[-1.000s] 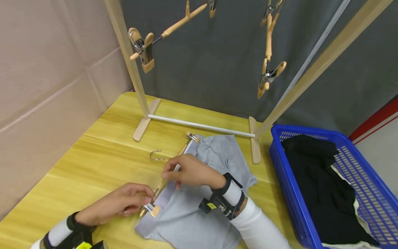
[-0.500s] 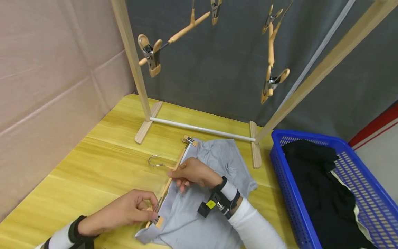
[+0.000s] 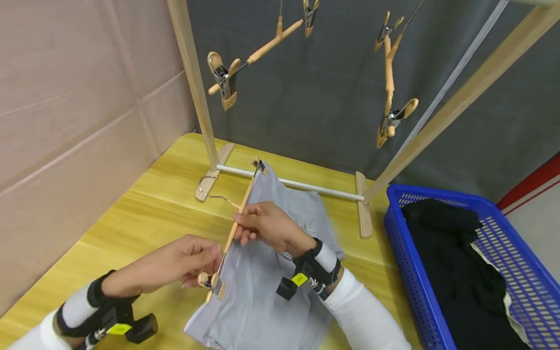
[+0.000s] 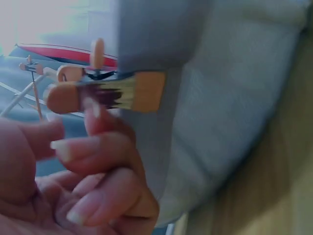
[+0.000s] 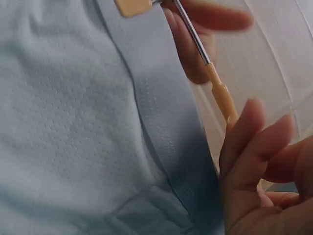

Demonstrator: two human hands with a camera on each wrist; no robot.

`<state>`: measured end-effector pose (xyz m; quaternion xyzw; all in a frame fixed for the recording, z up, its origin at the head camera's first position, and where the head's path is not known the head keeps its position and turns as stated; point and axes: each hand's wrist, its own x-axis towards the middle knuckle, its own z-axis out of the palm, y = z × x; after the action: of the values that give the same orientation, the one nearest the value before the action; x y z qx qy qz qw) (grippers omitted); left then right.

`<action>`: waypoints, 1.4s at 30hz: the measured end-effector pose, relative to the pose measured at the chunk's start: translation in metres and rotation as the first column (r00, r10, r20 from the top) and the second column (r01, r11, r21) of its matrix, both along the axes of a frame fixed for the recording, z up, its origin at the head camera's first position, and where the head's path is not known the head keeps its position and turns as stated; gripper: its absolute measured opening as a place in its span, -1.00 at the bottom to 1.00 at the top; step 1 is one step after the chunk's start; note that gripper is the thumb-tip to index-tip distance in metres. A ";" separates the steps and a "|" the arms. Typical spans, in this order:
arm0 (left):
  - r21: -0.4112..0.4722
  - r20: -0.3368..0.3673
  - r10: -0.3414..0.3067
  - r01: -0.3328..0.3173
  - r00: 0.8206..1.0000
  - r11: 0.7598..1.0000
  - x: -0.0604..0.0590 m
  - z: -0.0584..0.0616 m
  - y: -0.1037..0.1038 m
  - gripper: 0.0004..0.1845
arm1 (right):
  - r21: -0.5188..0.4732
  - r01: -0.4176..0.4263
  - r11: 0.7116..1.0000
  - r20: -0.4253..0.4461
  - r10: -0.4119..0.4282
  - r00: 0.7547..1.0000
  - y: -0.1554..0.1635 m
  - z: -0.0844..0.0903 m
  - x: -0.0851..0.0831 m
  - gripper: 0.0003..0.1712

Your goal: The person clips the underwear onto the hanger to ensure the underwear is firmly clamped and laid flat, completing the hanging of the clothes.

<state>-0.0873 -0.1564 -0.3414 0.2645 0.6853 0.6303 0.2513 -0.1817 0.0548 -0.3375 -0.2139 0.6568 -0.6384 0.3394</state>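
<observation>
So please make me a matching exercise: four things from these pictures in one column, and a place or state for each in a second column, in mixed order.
Things:
1. grey shorts
2. blue basket
3. left hand
4. empty hangers

Places or states:
a. hang from the rack above the table
b. clipped to a wooden hanger by the waistband
c. holds dark clothes, to the right of the table
d. holds the near clip end of the hanger

Pairs: 1-b, 2-c, 3-d, 4-a
</observation>
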 end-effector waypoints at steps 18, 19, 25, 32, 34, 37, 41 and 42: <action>-0.016 -0.158 0.345 -0.351 0.925 0.936 -0.026 0.061 0.015 -0.60 | -0.238 -0.032 0.971 -0.106 0.006 0.994 -0.015 0.072 -0.020 -0.74; 0.002 -0.158 0.357 -0.361 0.921 0.932 -0.026 0.064 0.016 -0.61 | -0.258 -0.037 0.965 -0.110 0.009 0.994 -0.015 0.074 -0.020 -0.73; 0.075 -0.152 0.411 -0.405 0.899 0.911 -0.025 0.080 0.019 -0.63 | -0.359 -0.099 0.928 -0.125 0.057 0.990 -0.020 0.085 -0.024 -0.72; 0.155 -0.159 0.476 -0.454 0.865 0.877 -0.029 0.097 0.017 -0.64 | -0.472 -0.126 0.872 -0.053 0.115 0.992 -0.039 0.096 -0.036 -0.74; 0.183 -0.167 0.492 -0.463 0.855 0.867 -0.031 0.100 0.015 -0.65 | -0.499 -0.126 0.857 -0.032 0.127 0.991 -0.045 0.099 -0.040 -0.75; 0.222 -0.160 0.519 -0.481 0.840 0.848 -0.034 0.106 0.012 -0.69 | -0.540 -0.119 0.833 -0.007 0.137 0.991 -0.052 0.106 -0.046 -0.76; 0.260 -0.166 0.534 -0.485 0.829 0.835 -0.039 0.119 0.006 -0.72 | -0.585 -0.108 0.804 0.027 0.152 0.988 -0.060 0.116 -0.051 -0.75; 0.267 -0.169 0.535 -0.484 0.828 0.833 -0.040 0.122 0.005 -0.73 | -0.593 -0.109 0.798 0.035 0.161 0.986 -0.063 0.119 -0.053 -0.74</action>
<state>-0.1269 -0.1517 -0.2192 0.1694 0.6846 0.7078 -0.0401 -0.2345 -0.0083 -0.2186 -0.3279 0.3950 -0.7929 0.3284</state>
